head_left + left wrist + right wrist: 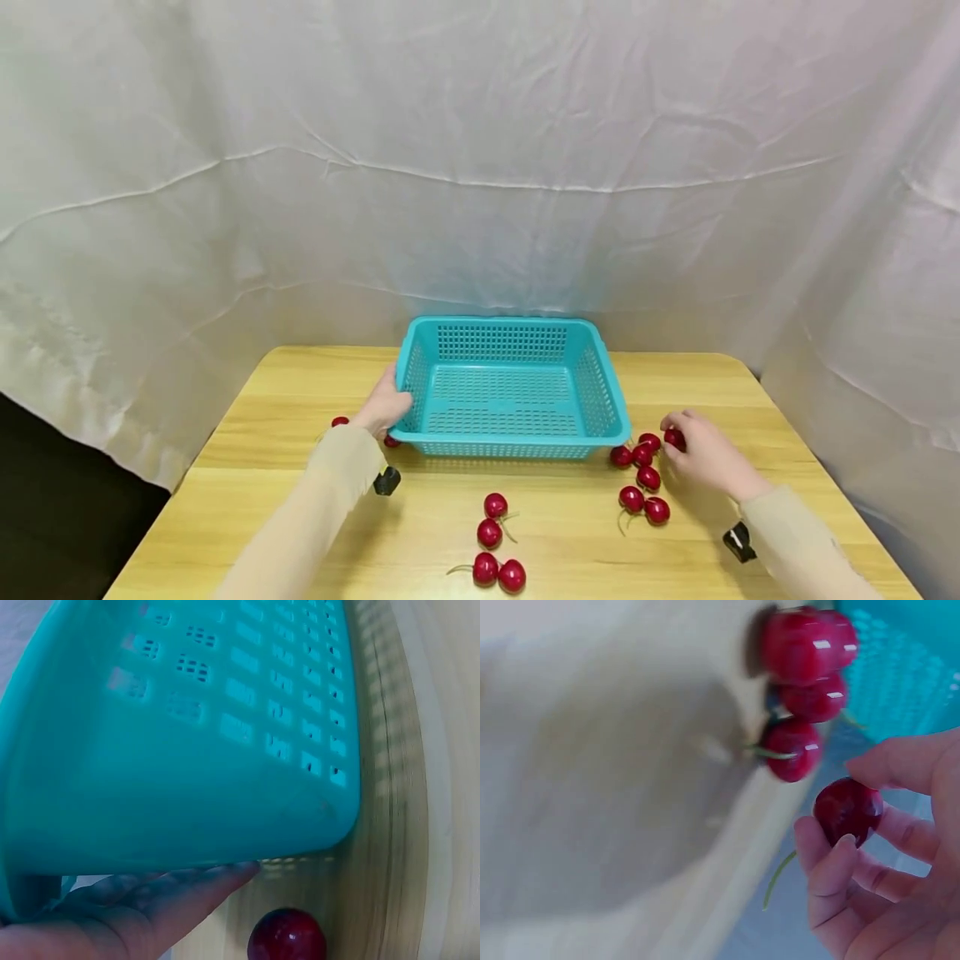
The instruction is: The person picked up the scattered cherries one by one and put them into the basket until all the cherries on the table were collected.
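A turquoise plastic basket [502, 439] with perforated walls stands on the wooden table. My left hand [386, 404] holds its left side by the rim; the left wrist view has the fingers [187, 900] against the outer wall, with the thumb mostly hidden there. To the basket's right, my right hand [705, 454] pinches a dark red cherry [847, 811] between thumb and fingers, a green stem trailing from it. Several more cherries [648, 477] lie beside that hand, near the basket's right front corner. A single cherry [287, 936] sits close below the left fingers.
Several stemmed cherries [489, 533] lie in front of the basket, towards the table's near edge. Another cherry [340, 421] is left of my left wrist. The wooden table [247, 500] has a pale curtain [480, 167] hanging behind and at both sides.
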A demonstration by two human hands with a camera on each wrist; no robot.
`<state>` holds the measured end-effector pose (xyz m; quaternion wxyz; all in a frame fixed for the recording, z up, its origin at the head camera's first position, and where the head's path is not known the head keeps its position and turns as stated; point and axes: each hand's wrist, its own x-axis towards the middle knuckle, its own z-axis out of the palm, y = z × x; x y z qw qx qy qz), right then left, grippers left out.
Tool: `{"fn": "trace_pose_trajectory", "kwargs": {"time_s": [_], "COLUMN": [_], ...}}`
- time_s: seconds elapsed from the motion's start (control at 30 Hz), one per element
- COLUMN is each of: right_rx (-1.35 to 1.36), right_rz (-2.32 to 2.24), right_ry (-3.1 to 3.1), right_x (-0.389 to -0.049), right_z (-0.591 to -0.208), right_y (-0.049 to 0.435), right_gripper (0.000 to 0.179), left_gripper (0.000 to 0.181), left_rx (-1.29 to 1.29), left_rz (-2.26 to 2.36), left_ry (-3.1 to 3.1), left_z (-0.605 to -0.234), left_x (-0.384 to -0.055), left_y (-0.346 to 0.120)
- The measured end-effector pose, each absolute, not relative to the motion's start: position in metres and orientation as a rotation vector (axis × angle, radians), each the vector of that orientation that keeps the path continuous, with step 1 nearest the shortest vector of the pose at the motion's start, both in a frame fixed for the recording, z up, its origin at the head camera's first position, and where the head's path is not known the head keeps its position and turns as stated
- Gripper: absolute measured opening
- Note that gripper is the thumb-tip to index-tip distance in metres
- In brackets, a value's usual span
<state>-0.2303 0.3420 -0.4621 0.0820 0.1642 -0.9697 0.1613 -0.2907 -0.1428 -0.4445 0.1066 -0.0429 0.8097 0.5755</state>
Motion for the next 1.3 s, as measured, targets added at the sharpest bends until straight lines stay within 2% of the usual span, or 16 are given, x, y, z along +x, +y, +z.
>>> {"fn": "trace_pose_trajectory", "kwargs": {"time_s": [0.27,0.63,0.97,1.3], "right_rx": [0.573,0.665,0.736,0.753], "right_rz": [0.515,0.675,0.912,1.000], "right_ry": [-2.742,-2.736,-2.791,-2.889], "right_x": [-0.244,-0.262,-0.291,-0.319], "right_z": [-0.423,-0.380,-0.365,-0.364], "right_y": [0.313,0.254,0.200,0.147], "right_gripper": [0.018,0.024,0.020,0.029], "left_gripper": [0.075,0.071,0.072,0.072], "left_rx": [-0.160,-0.185,-0.195,-0.236], "left_rz": [1.672,1.680,1.697,1.674], "left_ry": [2.403,2.419,2.409,2.422], "left_z": [-0.444,-0.442,-0.439,-0.441], "left_x": [-0.296,-0.293,-0.292,-0.290], "left_y": [-0.137,-0.135,-0.129,-0.133]}}
